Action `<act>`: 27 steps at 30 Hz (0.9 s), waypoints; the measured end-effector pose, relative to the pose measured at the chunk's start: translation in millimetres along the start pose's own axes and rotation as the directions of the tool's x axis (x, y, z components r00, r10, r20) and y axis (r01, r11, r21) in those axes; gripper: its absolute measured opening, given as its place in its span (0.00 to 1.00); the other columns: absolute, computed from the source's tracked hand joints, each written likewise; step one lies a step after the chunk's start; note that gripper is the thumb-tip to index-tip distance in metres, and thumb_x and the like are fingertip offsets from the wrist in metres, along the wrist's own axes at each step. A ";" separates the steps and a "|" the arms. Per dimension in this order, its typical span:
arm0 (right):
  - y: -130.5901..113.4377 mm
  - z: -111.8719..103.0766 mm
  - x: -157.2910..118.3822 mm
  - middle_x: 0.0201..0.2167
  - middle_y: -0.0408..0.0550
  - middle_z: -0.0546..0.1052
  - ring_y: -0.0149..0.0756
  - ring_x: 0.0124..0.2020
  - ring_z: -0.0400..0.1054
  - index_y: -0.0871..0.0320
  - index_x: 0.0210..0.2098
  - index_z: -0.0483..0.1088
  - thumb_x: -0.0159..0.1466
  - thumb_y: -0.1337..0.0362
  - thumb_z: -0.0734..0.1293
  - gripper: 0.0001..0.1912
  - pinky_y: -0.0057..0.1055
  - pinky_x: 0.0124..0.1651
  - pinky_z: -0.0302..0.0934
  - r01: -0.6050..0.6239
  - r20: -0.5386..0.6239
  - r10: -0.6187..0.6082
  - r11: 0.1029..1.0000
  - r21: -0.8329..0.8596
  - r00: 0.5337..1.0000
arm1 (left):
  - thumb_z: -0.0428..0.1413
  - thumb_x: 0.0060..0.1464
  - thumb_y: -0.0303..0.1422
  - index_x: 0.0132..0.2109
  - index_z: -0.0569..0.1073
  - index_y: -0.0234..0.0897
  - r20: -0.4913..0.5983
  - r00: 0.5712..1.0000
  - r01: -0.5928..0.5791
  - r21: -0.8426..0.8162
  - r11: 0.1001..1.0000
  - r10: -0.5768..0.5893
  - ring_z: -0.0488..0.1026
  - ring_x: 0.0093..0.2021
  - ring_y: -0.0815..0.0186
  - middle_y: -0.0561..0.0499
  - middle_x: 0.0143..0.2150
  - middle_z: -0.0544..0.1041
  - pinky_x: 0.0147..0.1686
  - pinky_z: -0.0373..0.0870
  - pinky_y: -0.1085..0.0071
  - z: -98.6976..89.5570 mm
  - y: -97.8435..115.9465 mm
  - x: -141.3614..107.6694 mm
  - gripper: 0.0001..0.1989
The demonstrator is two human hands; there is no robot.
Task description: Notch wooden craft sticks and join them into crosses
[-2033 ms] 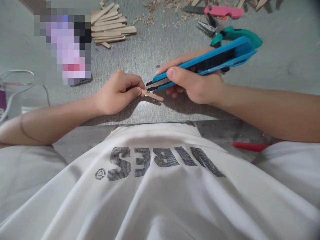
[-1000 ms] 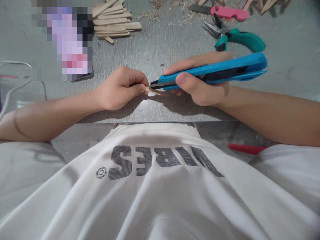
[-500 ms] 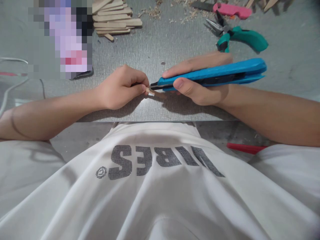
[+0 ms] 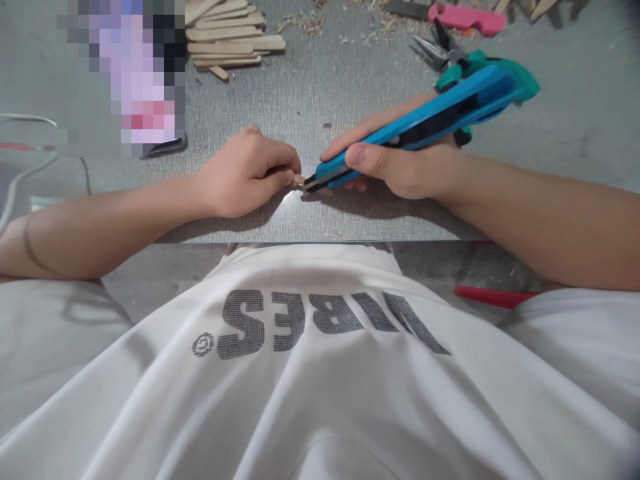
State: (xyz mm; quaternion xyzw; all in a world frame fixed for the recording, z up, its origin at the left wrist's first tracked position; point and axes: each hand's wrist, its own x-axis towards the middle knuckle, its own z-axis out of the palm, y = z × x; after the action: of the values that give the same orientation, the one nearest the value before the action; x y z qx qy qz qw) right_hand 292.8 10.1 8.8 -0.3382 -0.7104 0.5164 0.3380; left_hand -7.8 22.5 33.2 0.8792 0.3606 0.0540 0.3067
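At the desk, my left fingers pinch a wooden stick, my right fingers grip a blue cutter; slicing seems underway, calling for steady, light pressure.

Held stick partly hidden, pliers overlapped, cable cropped

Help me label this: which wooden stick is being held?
The stick pinched in the left hand, beside the blue cutter; the piled sticks lie on the table.
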 end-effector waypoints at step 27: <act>11.9 -6.5 -11.2 0.45 0.44 0.96 0.40 0.39 0.90 0.39 0.63 0.94 0.87 0.45 0.75 0.15 0.36 0.48 0.85 0.470 0.090 -0.476 0.792 -0.390 0.875 | 0.59 0.75 0.42 0.46 0.88 0.47 -0.042 0.999 -0.014 -0.077 0.997 0.011 0.87 0.43 0.50 0.49 0.38 0.89 0.79 0.70 0.38 1.4 -6.5 0.2 0.13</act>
State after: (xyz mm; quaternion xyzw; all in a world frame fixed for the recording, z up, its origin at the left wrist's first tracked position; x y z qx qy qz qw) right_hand 305.9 6.9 -2.6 -0.2151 -0.8601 0.2569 0.3846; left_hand -11.0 25.6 28.3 0.8677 0.3591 0.0880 0.3324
